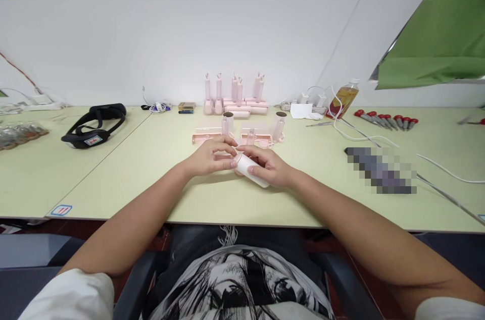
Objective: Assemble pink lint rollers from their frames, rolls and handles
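Observation:
A white roll [252,170], which looks like the sticky roll of a lint roller, is held at a slant just above the table. Its lower right part lies in my right hand [271,166], with the thumb along its near side and the fingers curled behind it. My left hand [212,156] closes on its upper left end, thumb at the rim and bent fingers over the top. A pale pink piece partly shows at that end, mostly hidden by my fingers. Right behind my hands stand clear pink handles [250,137] and open pink cases [206,137].
Pink lint rollers [239,92] and stacked cases [248,106] line the wall. Right are a drink bottle [344,98], red-handled tools [386,120], white cables [352,136] and a blurred dark object [379,171]. A black headset strap [94,125] lies left on the pale table [132,183].

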Demonstrator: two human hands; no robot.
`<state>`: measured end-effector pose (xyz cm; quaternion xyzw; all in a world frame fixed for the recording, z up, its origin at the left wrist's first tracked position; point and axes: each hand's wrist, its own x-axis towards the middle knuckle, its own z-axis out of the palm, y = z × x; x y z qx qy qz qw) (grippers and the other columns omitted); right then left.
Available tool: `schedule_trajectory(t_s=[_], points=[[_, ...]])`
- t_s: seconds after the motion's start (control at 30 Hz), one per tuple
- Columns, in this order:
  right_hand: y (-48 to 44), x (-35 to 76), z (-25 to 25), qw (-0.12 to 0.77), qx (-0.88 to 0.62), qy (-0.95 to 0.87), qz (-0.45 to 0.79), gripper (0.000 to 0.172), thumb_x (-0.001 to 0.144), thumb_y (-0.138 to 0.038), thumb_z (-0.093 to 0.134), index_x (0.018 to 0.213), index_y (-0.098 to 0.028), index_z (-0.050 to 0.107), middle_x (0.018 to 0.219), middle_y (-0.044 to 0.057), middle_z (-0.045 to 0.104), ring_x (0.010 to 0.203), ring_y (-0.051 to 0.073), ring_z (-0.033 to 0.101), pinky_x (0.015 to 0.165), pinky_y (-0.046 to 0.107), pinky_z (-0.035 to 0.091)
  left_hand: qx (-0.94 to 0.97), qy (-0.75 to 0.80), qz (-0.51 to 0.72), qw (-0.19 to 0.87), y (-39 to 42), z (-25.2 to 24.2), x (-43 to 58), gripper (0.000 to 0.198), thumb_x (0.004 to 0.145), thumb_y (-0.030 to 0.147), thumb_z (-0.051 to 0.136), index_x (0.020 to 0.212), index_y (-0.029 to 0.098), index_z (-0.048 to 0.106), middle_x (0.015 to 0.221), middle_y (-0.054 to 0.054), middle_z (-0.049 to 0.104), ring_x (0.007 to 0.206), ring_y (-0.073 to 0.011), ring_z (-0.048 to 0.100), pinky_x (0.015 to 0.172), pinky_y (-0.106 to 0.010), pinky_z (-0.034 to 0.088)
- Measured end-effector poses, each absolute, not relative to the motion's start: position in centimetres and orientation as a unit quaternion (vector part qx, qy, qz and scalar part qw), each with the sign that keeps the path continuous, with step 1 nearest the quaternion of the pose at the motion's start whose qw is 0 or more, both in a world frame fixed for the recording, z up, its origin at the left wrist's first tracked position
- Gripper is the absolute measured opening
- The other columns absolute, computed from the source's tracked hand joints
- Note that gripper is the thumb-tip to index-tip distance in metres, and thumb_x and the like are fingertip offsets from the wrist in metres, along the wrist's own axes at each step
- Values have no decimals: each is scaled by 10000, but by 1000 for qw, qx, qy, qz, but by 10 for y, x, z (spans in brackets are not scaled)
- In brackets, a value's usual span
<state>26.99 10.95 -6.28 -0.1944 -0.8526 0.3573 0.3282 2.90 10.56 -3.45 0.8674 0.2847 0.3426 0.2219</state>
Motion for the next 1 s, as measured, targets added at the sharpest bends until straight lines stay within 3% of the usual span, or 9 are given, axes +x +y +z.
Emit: schedule_trajectory(t_s=[0.2, 0.37, 0.5, 0.67, 0.83, 1.0], points=[[106, 268, -53, 289, -193, -876, 333, 547, 784, -298, 671, 1304, -236, 512, 1225, 83, 590, 965, 225, 585, 809, 335, 454, 871, 269, 347, 221, 108, -37, 30, 338, 799, 494, 677, 965, 200, 703, 1102, -85, 618, 1062, -227, 589, 972, -398, 470], [109, 275, -48, 281, -243, -860, 349, 450, 768, -258, 619, 1203, -221, 512, 1048, 50, 585, 843, 196, 558, 721, 308, 446, 856, 286, 388, 187, 111, -39, 27, 312, 896, 451, 561, 992, 187, 696, 1107, -98, 621, 1089, -215, 588, 989, -389, 462], [112, 284, -43, 284, -254, -858, 345, 462, 784, -223, 539, 1244, -236, 488, 1132, 55, 534, 949, 222, 539, 780, 341, 456, 855, 318, 383, 142, 117, -44, 23, 282, 890, 438, 569, 962, 196, 696, 1114, -91, 630, 1090, -214, 591, 995, -388, 460], [114, 294, -35, 247, -280, -820, 434, 422, 780, -179, 514, 1195, -254, 529, 1158, 51, 533, 835, 188, 584, 651, 300, 497, 887, 348, 294, 77, 113, -45, 25, 272, 874, 411, 588, 1014, 213, 710, 1256, -109, 561, 1218, -263, 498, 1049, -442, 395], [120, 307, -31, 236, -315, -727, 563, 390, 741, -150, 538, 1115, -262, 523, 936, 13, 582, 658, 172, 614, 517, 306, 524, 923, 338, 186, 15, 99, -39, 39, 276, 850, 404, 609, 1061, 279, 736, 1422, -88, 441, 1326, -346, 351, 1077, -531, 292], [121, 311, -31, 227, -311, -676, 628, 413, 757, -179, 586, 1151, -279, 513, 898, -4, 590, 676, 186, 650, 538, 354, 567, 936, 321, 145, 16, 96, -42, 46, 231, 812, 370, 649, 993, 275, 757, 1454, -68, 427, 1342, -386, 313, 1077, -556, 267]])
